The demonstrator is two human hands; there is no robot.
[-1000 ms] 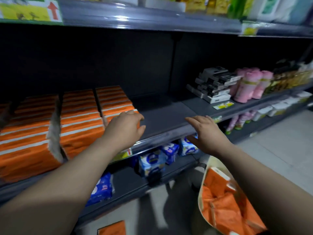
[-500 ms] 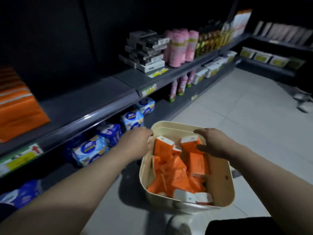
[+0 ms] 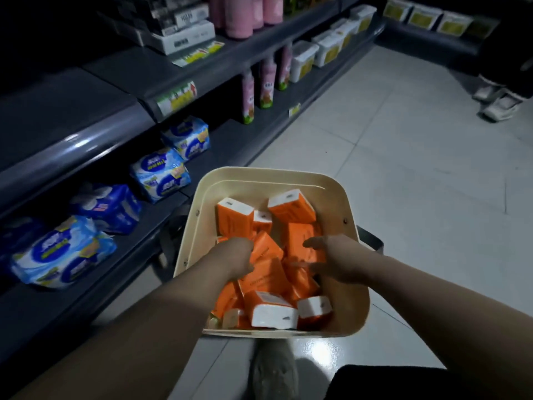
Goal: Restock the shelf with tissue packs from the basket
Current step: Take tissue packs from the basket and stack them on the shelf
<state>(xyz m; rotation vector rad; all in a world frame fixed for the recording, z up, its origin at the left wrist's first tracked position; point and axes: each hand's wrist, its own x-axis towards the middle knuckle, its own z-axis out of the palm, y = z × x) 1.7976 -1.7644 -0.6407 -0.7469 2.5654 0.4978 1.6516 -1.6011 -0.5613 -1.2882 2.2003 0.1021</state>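
A person's left hand and right hand reach into a cream basket of orange tissue packs beside a dark shelf. The left presses against a tilted pack, its grip unclear. The right spreads its fingers over others. Blue packets line the lower shelf.

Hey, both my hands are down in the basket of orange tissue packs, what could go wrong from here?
1. The orange tissue packs lie jumbled at all angles, so a bunch squeezed between the left hand and right hand may shed one.
2. The basket sits right by your shoe; turning to the shelf, you might knock it.
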